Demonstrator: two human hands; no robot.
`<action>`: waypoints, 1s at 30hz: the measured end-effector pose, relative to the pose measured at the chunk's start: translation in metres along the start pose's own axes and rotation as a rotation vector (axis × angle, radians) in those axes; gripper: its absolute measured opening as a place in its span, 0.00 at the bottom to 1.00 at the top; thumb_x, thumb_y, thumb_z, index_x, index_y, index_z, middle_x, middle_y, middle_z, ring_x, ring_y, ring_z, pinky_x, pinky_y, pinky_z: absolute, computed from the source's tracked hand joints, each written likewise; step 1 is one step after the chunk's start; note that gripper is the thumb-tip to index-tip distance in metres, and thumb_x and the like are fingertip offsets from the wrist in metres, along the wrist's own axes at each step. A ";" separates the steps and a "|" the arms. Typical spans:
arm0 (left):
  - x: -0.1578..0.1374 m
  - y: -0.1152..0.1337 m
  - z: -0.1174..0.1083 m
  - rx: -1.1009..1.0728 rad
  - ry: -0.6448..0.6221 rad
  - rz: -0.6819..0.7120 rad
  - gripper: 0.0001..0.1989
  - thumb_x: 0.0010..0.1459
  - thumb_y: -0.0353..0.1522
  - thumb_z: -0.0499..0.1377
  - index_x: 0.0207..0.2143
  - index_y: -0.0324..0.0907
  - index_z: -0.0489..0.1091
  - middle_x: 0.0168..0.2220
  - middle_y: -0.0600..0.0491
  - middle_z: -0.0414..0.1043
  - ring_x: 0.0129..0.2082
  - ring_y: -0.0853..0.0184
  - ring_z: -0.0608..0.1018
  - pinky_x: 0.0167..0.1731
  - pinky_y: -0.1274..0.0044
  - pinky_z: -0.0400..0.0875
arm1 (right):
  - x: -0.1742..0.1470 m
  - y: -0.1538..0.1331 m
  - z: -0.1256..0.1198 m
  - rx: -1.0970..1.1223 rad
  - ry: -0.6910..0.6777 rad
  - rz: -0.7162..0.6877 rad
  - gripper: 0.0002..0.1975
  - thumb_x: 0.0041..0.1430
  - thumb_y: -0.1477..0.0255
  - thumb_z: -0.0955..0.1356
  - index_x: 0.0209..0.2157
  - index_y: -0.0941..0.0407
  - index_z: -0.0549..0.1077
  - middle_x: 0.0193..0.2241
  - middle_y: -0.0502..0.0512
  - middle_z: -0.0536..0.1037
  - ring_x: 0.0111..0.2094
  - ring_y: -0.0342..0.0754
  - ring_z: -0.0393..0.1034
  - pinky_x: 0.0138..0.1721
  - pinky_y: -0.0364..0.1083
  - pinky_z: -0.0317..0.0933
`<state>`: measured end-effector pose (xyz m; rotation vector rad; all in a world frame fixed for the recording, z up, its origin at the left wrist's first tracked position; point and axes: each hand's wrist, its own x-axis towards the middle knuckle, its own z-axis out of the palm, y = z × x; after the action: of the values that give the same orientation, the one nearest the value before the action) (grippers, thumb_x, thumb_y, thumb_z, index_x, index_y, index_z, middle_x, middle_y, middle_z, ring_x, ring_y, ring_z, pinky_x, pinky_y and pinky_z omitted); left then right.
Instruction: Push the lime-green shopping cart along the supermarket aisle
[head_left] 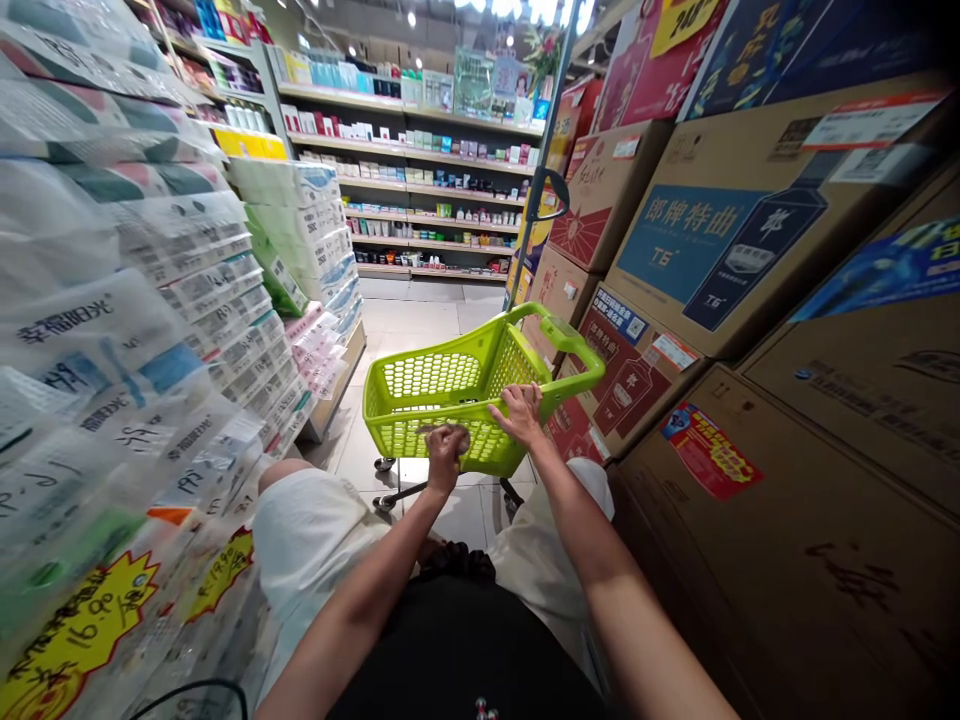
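A lime-green plastic shopping cart point(427, 378) with a perforated basket stands on dark legs and casters in front of my knees. My right hand point(520, 412) grips its near upper rim close to the handle end, fingers bent over the edge and thumb apart. Against the outside of the basket's near wall is my left hand point(447, 452), closed, with a small greyish-brown, cloth-like bit showing beside the fingers. What that bit is, I cannot make out. The cart's green handle point(574, 350) points to the right, and no goods show in the visible part of the basket.
Packs of tissue paper point(217, 290) are piled high on the left. Stacked cardboard cartons point(675, 230) wall in the right side, close to the cart. A blue-grey pole point(541, 170) rises behind the handle. Shelves of small goods point(420, 185) stand beyond the tiled floor point(420, 310).
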<state>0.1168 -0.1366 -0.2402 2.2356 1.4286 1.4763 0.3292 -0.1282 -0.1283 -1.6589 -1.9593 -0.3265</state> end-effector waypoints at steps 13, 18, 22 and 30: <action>0.002 -0.003 -0.012 0.051 -0.098 -0.028 0.26 0.54 0.18 0.53 0.49 0.46 0.80 0.47 0.43 0.65 0.52 0.53 0.67 0.57 0.59 0.69 | 0.001 -0.009 0.002 0.014 0.021 0.003 0.15 0.71 0.57 0.62 0.41 0.51 0.73 0.49 0.55 0.77 0.55 0.58 0.61 0.69 0.59 0.37; 0.022 0.009 -0.009 0.039 -0.058 0.051 0.25 0.57 0.20 0.53 0.51 0.45 0.79 0.50 0.42 0.65 0.54 0.52 0.66 0.59 0.58 0.67 | 0.001 -0.011 0.003 0.005 -0.014 0.012 0.15 0.71 0.57 0.61 0.42 0.51 0.73 0.48 0.56 0.76 0.56 0.57 0.59 0.69 0.59 0.36; 0.006 -0.011 -0.014 0.069 -0.066 -0.069 0.24 0.55 0.18 0.53 0.46 0.45 0.80 0.46 0.43 0.66 0.49 0.53 0.68 0.54 0.59 0.70 | 0.003 -0.012 0.003 -0.024 -0.061 0.030 0.16 0.71 0.56 0.61 0.43 0.51 0.74 0.51 0.55 0.74 0.57 0.57 0.58 0.69 0.59 0.35; 0.004 -0.044 -0.050 0.106 0.301 -0.369 0.24 0.53 0.20 0.54 0.50 0.44 0.76 0.49 0.42 0.62 0.54 0.51 0.66 0.61 0.56 0.62 | 0.001 -0.009 0.004 0.019 -0.020 0.020 0.14 0.69 0.57 0.63 0.42 0.51 0.73 0.49 0.56 0.75 0.57 0.59 0.57 0.68 0.60 0.36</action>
<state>0.0504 -0.1285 -0.2348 1.7199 1.9206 1.6832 0.3196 -0.1268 -0.1299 -1.6746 -1.9535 -0.2837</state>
